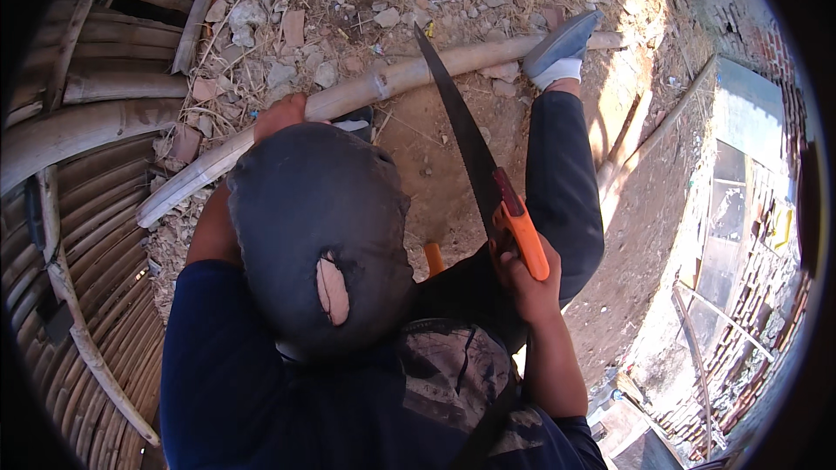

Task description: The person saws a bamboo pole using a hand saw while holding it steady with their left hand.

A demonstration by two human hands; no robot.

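My right hand (533,283) is closed round the orange grip of a handsaw (461,126). The saw's long dark blade points up and away, its tip beyond a pale bamboo pole (409,77). From this view I cannot tell whether blade and pole touch. My left hand (280,115) rests on the pole further left, fingers curled over it and partly hidden. A large dark rounded shape (318,209), with a torn slit showing a tan patch, blocks much of the left side. It may be my bent knee. My right shoe (562,48) lies against the pole.
Broken bricks (293,28), stones and straw litter the ground at the far side. A slatted bamboo structure (104,235) stands on the left. More poles (657,126) lie at the right, near a brick wall (758,331). A small orange piece (434,258) shows between my legs.
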